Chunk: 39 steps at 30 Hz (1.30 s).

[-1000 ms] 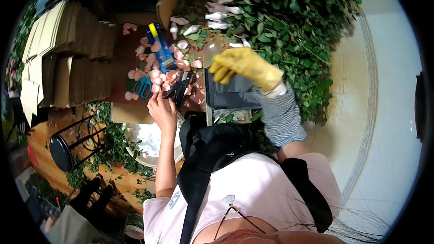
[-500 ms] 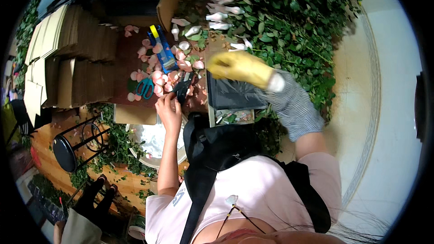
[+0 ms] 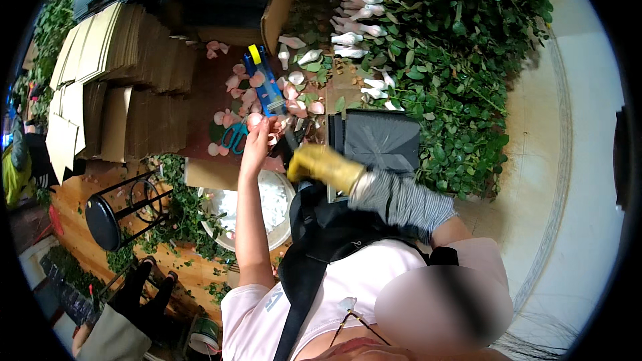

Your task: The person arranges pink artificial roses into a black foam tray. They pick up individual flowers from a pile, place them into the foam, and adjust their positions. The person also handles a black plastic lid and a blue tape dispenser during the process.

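At the red tabletop's (image 3: 204, 93) near edge, left hand (image 3: 259, 140) and gloved right hand (image 3: 324, 166) are apart, a black tool (image 3: 289, 142) between; I cannot tell their grip. Greenery (image 3: 461, 93) heaps rightward; a stool (image 3: 103, 220) stands on floorboards (image 3: 73, 202).

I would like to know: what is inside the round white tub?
White, crumpled-looking material shows inside the round white tub; its exact kind is unclear. The left forearm covers part of the middle, and the material hides the bottom.
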Each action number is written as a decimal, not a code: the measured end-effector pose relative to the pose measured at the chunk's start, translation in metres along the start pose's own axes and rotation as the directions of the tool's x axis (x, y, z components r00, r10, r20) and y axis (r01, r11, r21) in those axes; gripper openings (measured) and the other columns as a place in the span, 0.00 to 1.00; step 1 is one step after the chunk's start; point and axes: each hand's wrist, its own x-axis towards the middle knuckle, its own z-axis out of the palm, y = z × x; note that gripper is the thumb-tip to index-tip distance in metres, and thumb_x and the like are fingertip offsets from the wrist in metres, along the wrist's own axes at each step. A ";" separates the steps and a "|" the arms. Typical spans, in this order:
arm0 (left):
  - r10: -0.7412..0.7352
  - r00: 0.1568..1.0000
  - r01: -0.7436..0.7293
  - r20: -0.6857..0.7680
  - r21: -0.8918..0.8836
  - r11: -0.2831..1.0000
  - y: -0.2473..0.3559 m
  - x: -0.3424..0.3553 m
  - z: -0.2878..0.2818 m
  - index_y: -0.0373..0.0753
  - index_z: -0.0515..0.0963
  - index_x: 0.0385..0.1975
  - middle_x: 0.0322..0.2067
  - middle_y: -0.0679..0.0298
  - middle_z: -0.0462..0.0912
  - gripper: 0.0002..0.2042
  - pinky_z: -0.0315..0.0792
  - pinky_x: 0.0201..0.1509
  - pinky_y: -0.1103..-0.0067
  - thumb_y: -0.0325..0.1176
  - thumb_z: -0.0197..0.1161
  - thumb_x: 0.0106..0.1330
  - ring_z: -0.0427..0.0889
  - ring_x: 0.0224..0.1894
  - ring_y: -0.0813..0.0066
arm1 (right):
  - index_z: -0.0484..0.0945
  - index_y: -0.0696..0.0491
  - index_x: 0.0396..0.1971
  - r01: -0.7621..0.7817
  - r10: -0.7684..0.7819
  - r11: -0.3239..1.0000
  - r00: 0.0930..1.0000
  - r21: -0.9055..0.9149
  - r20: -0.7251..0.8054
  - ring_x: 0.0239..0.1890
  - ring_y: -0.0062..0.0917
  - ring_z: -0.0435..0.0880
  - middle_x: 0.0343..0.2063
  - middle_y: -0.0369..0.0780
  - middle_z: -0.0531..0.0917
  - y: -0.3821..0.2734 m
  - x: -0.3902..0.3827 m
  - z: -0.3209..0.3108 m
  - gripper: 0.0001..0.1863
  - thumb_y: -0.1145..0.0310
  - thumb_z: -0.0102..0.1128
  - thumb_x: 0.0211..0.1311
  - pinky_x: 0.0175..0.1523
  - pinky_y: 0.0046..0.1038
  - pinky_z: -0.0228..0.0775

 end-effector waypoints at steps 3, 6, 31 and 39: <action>0.041 0.998 -0.045 0.050 0.091 0.995 0.019 0.013 0.018 0.30 0.84 0.41 0.29 0.66 0.85 0.16 0.70 0.32 0.83 0.38 0.55 0.77 0.79 0.29 0.83 | 0.80 0.60 0.41 -0.493 0.542 0.648 0.834 0.580 0.104 0.41 0.25 0.85 0.38 0.41 0.85 0.016 -0.032 0.042 0.18 0.61 0.47 0.79 0.52 0.27 0.78; 0.148 0.989 -0.143 -0.006 0.212 0.967 -0.006 0.044 0.019 0.30 0.84 0.28 0.18 0.69 0.81 0.15 0.65 0.22 0.83 0.35 0.60 0.74 0.73 0.18 0.86 | 0.80 0.60 0.39 -0.369 0.404 0.804 0.914 0.466 0.029 0.40 0.22 0.85 0.37 0.40 0.85 0.005 -0.005 0.040 0.18 0.61 0.48 0.78 0.49 0.25 0.77; 0.364 0.542 -0.563 0.757 0.649 -0.512 0.051 0.005 0.383 0.35 0.73 0.56 0.55 0.54 0.75 0.31 0.64 0.67 0.58 0.52 0.69 0.61 0.68 0.65 0.55 | 0.80 0.59 0.28 0.016 0.459 0.825 0.564 0.565 -0.686 0.28 0.25 0.83 0.25 0.40 0.84 -0.002 -0.285 -0.156 0.20 0.56 0.57 0.74 0.39 0.27 0.77; -0.224 0.493 -0.844 0.841 0.401 -0.355 0.066 -0.125 0.262 0.41 0.55 0.73 0.73 0.51 0.56 0.49 0.54 0.77 0.60 0.50 0.75 0.54 0.56 0.75 0.52 | 0.81 0.56 0.31 0.110 0.384 0.765 0.713 0.635 -0.586 0.34 0.25 0.85 0.29 0.39 0.85 0.012 -0.286 -0.186 0.20 0.55 0.54 0.75 0.46 0.28 0.77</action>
